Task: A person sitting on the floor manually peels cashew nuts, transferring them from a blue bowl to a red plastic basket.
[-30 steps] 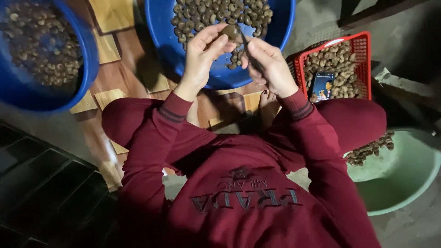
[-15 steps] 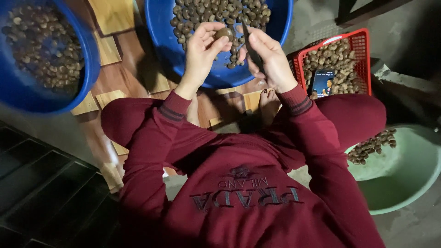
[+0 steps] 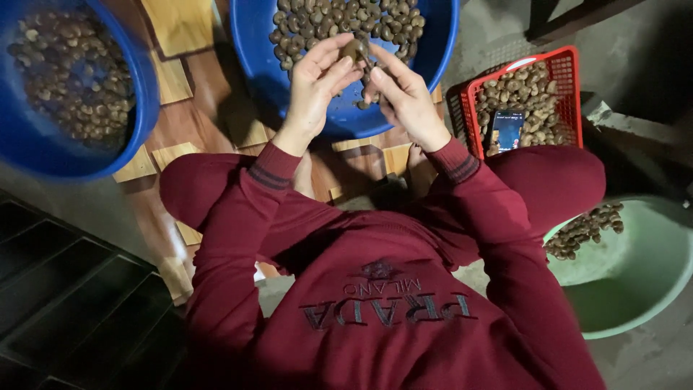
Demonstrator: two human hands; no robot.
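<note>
left hand (image 3: 315,87) raised over the middle blue tub (image 3: 256,43), fingers curled, thumb and fingertips pinching a single nut (image 3: 353,49) at its upper end. nut is small, rounded, dull brown, smooth-looking shell; finer surface detail too dim to tell. right hand (image 3: 404,97) close beside the left, fingers drawn together around a thin dark tool (image 3: 370,72), most of it hidden in the grip; its tip sits at or against the nut, exact contact cannot be told. both hands meet above the tub's near rim. tub holds a heap of like brown nuts (image 3: 339,18) toward its far side, bare blue floor nearer the hands. second blue tub (image 3: 141,87) at far left, also holding nuts, slightly blurred. red basket (image 3: 570,79) on the right side, filled with nuts, a phone (image 3: 507,130) with lit screen lying on top. green basin (image 3: 635,274) at lower right, a small pile of nuts against its upper rim. person seated cross-legged in dark red sleeves (image 3: 245,217) on a wood-patterned floor (image 3: 180,123).
</note>
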